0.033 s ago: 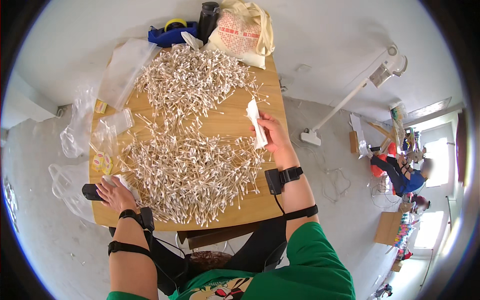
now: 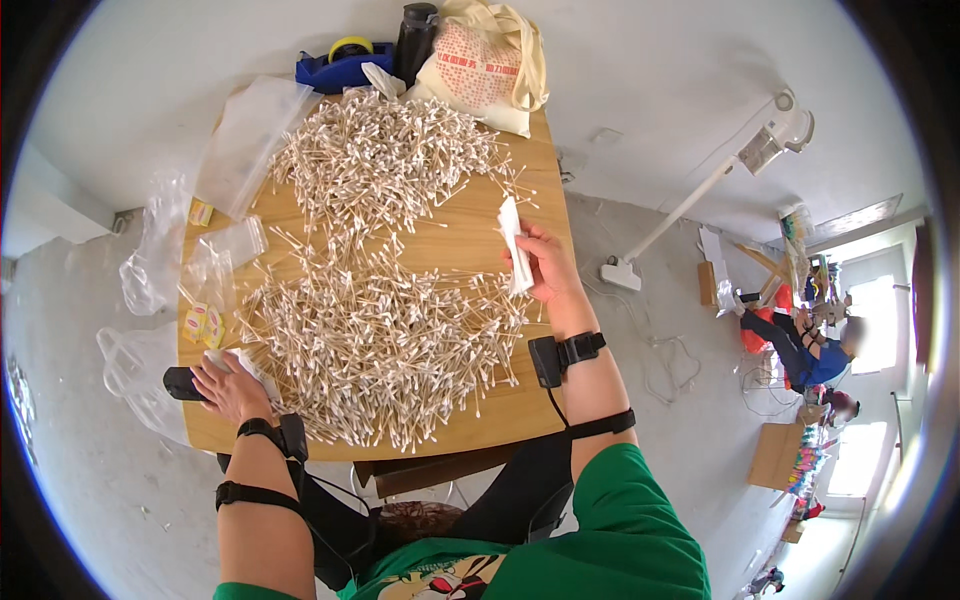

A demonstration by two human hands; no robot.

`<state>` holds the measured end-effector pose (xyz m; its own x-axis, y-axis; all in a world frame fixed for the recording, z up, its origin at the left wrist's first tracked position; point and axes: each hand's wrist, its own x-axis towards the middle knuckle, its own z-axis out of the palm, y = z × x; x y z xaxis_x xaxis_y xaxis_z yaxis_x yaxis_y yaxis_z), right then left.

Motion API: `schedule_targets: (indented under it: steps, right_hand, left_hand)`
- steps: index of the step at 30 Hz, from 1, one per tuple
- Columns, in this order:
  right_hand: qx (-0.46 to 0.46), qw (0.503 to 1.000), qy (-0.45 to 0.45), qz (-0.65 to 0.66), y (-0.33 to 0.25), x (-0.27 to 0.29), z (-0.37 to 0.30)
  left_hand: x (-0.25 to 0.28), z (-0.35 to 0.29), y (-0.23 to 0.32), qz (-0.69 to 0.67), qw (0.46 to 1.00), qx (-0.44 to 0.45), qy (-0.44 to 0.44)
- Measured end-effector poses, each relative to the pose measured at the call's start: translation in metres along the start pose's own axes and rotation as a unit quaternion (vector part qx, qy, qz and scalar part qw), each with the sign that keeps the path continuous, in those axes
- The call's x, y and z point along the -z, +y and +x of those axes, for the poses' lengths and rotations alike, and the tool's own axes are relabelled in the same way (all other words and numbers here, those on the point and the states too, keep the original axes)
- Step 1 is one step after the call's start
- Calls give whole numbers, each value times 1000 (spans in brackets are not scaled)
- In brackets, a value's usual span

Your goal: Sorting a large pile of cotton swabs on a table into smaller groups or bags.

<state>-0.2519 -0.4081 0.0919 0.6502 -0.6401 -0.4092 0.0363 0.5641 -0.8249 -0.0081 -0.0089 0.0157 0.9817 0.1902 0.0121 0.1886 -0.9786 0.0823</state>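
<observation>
A wooden table (image 2: 520,410) is covered with a wide heap of wooden-stick cotton swabs (image 2: 380,300). At the table's right edge, my right hand (image 2: 548,268) pinches a small white packet (image 2: 513,240) upright above the swabs. My left hand (image 2: 228,388) rests at the front left corner, its fingers curled over a white packet (image 2: 258,368) at the rim of the heap. A black device (image 2: 183,384) lies right beside that hand. Both wrists wear black straps with small black units.
Clear plastic bags (image 2: 250,140) and small yellow packets (image 2: 200,322) lie along the left side. A blue tape dispenser (image 2: 345,62), a black bottle (image 2: 415,40) and a cloth tote bag (image 2: 485,65) stand at the far edge. A white floor lamp (image 2: 720,175) and another person (image 2: 810,350) are on the right.
</observation>
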Motion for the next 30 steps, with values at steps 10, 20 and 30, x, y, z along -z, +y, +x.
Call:
schedule_targets:
  steps: [10,20,30]
  right_hand:
    - [118,990,44,-70,-8,-1,0]
    - [244,696,230,-635,30,142,-9]
    - [252,700,140,-653,92,-10,-24]
  left_hand:
    - [-4,1,-1,-25,1000,1,7]
    - [-9,3,0,-13,1000,0,7]
    - [-16,7,-6,0,1000,0,28]
